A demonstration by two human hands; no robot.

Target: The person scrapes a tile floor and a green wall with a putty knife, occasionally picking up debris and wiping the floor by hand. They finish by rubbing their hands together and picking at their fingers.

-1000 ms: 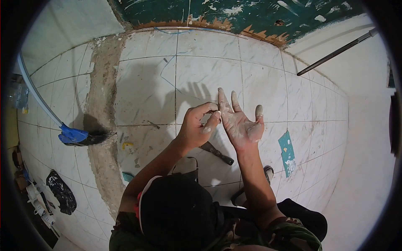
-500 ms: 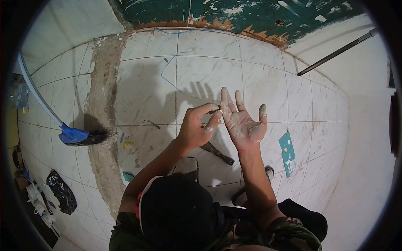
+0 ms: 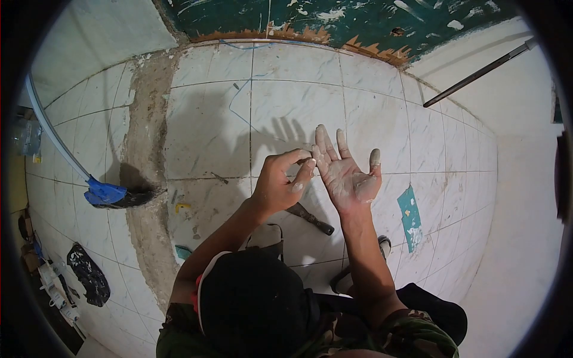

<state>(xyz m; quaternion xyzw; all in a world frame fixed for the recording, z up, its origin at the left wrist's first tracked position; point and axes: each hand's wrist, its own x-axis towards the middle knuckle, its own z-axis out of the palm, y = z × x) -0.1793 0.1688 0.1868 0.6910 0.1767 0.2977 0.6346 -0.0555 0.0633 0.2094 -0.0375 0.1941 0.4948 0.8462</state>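
My left hand [image 3: 282, 181] is closed in a pinch, thumb and index finger meeting on a finger at the left side of my right hand. The right hand [image 3: 347, 179] lies open beside it, palm up and fingers spread, coated with whitish paste or dust. White smears also mark the left thumb. Below the hands, a scraper [image 3: 311, 219] with a dark handle rests on the floor, its blade end partly hidden behind the left hand.
A broom [image 3: 107, 192] with blue head stands at left, near a rough strip in the tiled floor [image 3: 298, 107]. A teal piece [image 3: 410, 218] lies right. A dark pole [image 3: 477, 74] leans at upper right; a black plastic bag [image 3: 88, 274] lies lower left.
Both hands stay nearly in place, with only a very slight shift of the fingers. The things on the floor have not moved.
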